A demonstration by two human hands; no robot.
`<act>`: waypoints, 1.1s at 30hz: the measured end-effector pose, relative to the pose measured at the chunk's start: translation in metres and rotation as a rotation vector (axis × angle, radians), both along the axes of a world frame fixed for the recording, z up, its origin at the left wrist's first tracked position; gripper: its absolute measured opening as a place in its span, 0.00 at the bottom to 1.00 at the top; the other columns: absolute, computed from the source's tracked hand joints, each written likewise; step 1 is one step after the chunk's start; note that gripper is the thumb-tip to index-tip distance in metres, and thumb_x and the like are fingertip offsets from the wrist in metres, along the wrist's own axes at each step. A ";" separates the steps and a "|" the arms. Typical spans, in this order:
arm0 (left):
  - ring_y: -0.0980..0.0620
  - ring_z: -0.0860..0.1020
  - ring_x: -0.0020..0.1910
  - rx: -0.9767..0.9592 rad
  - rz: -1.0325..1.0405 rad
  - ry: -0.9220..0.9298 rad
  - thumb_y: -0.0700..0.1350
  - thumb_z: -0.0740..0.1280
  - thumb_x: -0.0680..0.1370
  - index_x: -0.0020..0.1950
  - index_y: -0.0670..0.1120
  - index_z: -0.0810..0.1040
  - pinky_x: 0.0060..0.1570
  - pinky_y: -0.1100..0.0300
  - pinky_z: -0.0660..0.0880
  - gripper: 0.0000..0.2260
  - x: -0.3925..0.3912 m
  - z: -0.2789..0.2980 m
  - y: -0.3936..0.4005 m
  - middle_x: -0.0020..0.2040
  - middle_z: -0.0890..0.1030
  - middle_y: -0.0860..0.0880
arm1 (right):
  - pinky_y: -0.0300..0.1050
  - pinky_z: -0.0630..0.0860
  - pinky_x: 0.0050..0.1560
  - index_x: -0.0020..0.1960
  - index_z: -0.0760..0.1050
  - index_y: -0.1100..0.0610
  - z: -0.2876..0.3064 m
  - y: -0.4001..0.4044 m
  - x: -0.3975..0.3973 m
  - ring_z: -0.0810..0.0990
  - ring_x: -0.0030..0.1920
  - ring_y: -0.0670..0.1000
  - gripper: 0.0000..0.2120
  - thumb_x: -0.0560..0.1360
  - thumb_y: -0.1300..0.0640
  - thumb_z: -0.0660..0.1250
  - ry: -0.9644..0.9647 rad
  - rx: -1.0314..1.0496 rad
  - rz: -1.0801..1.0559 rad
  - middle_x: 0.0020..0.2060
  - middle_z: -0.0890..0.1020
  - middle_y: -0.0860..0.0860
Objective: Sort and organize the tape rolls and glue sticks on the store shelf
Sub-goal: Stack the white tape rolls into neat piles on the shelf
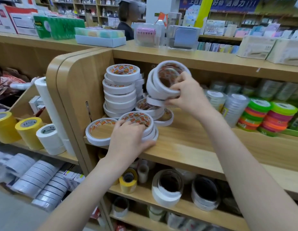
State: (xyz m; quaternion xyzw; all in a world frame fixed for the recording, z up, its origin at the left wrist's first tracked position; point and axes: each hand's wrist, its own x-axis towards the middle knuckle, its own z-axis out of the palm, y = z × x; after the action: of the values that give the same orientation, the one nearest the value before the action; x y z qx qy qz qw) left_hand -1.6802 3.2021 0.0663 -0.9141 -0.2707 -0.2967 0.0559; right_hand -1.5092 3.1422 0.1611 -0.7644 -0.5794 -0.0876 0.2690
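Note:
White tape rolls with orange-printed cores fill the left end of the wooden shelf (186,144). A tall stack of them (120,92) stands at the back. My right hand (186,95) grips a tilted bundle of several rolls (163,80), lifted above loose rolls (150,107) lying flat. My left hand (128,135) grips a low stack of rolls (141,122) near the shelf's front edge. A single roll (98,130) lies flat to its left. No glue sticks are visible.
Clear tape rolls (235,107) and neon green-and-orange rolls (268,117) stand to the right on the same shelf. Yellow and white wide tapes (28,130) sit on the left unit. Larger rolls (168,187) lie on the shelf below. A person (128,19) stands behind the counter.

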 end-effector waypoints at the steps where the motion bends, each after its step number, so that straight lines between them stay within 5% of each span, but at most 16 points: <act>1: 0.47 0.78 0.37 0.001 0.002 -0.007 0.59 0.74 0.65 0.35 0.45 0.79 0.47 0.57 0.60 0.17 0.000 -0.002 0.002 0.31 0.79 0.50 | 0.47 0.71 0.51 0.43 0.81 0.58 0.003 -0.012 0.003 0.68 0.49 0.49 0.10 0.66 0.54 0.75 -0.001 -0.022 -0.009 0.48 0.65 0.49; 6: 0.47 0.75 0.31 -0.036 0.039 0.009 0.56 0.76 0.63 0.30 0.49 0.66 0.43 0.55 0.68 0.20 0.002 0.003 -0.007 0.26 0.73 0.51 | 0.52 0.73 0.49 0.38 0.79 0.56 -0.020 -0.066 0.011 0.73 0.46 0.52 0.07 0.65 0.54 0.74 -0.060 -0.252 -0.014 0.46 0.66 0.49; 14: 0.48 0.74 0.42 -0.098 0.078 0.033 0.60 0.68 0.71 0.36 0.47 0.68 0.51 0.56 0.61 0.18 0.001 0.008 -0.011 0.34 0.71 0.52 | 0.54 0.74 0.49 0.39 0.80 0.57 -0.035 -0.074 0.028 0.75 0.47 0.51 0.10 0.64 0.50 0.74 0.053 -0.333 -0.002 0.45 0.76 0.48; 20: 0.42 0.76 0.48 0.061 0.059 -0.081 0.54 0.71 0.66 0.52 0.42 0.75 0.52 0.48 0.71 0.21 0.004 0.003 -0.022 0.48 0.77 0.44 | 0.48 0.71 0.58 0.63 0.71 0.49 -0.042 -0.076 0.025 0.71 0.60 0.49 0.25 0.68 0.50 0.73 -0.019 -0.220 0.047 0.64 0.67 0.46; 23: 0.42 0.77 0.52 0.109 -0.097 -0.078 0.47 0.76 0.64 0.59 0.40 0.75 0.54 0.49 0.74 0.27 0.023 0.005 -0.034 0.53 0.78 0.41 | 0.49 0.73 0.56 0.63 0.71 0.48 -0.047 -0.087 0.028 0.72 0.59 0.48 0.23 0.70 0.48 0.71 -0.050 -0.168 0.089 0.65 0.66 0.45; 25: 0.43 0.77 0.56 0.042 -0.158 -0.035 0.43 0.77 0.64 0.64 0.36 0.71 0.56 0.53 0.74 0.32 0.037 0.008 -0.041 0.58 0.77 0.39 | 0.48 0.73 0.56 0.60 0.74 0.50 -0.049 -0.092 0.031 0.73 0.58 0.47 0.20 0.71 0.45 0.68 -0.037 -0.189 0.113 0.63 0.69 0.45; 29: 0.48 0.62 0.71 -0.299 -0.220 -0.048 0.48 0.70 0.74 0.76 0.40 0.47 0.68 0.58 0.60 0.40 0.063 0.006 -0.044 0.74 0.60 0.43 | 0.46 0.71 0.54 0.55 0.77 0.57 -0.052 -0.096 0.038 0.75 0.53 0.50 0.13 0.74 0.52 0.67 0.022 -0.162 0.172 0.51 0.76 0.49; 33: 0.50 0.61 0.72 -0.479 -0.278 -0.141 0.51 0.72 0.72 0.76 0.44 0.51 0.70 0.55 0.59 0.41 0.076 0.002 -0.036 0.74 0.62 0.46 | 0.40 0.69 0.49 0.48 0.77 0.57 -0.049 -0.103 0.046 0.75 0.46 0.49 0.04 0.74 0.58 0.68 0.116 -0.030 0.176 0.44 0.78 0.49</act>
State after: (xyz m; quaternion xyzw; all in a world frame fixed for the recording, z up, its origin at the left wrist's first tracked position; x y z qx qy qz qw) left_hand -1.6046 3.1661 0.0681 -0.9068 -0.2085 -0.2918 -0.2216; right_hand -1.4630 3.0391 0.1121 -0.7181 -0.6291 -0.0105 0.2974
